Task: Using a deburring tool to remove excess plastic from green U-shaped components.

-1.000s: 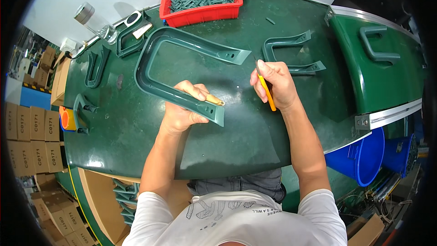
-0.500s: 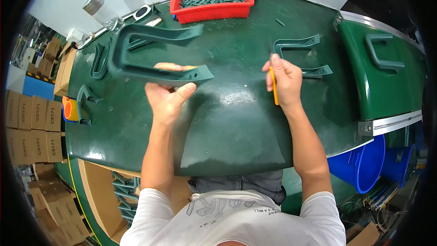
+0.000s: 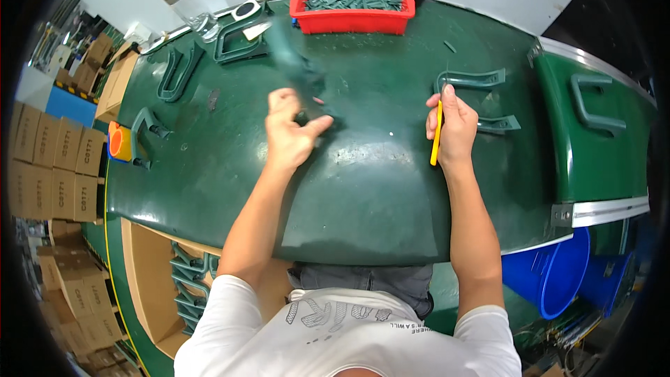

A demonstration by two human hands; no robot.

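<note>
My left hand (image 3: pixel 289 131) is closed round the near end of a green U-shaped plastic handle (image 3: pixel 289 52), which motion smears over the middle left of the table. Yellow shows on the thin tool (image 3: pixel 436 146) that my right hand (image 3: pixel 455 126) grips; it looks like a slim craft knife, its tip too fine to make out. Just behind and beside that hand another green U-shaped handle (image 3: pixel 481 79) lies on the table, partly covered by my fingers.
A red bin (image 3: pixel 356 23) of small green pieces stands at the back. More handles (image 3: pixel 180 73) lie left, near a glass bottle (image 3: pixel 188 7). Another handle (image 3: pixel 586 105) rests on the green panel at right. An open carton (image 3: pixel 143 272) of handles and blue buckets (image 3: pixel 551 272) stand below the table.
The handle in my left hand has swung from lying sideways to pointing away from me, and that hand has moved right. My right hand, still gripping the yellow tool, has shifted slightly right in view.
</note>
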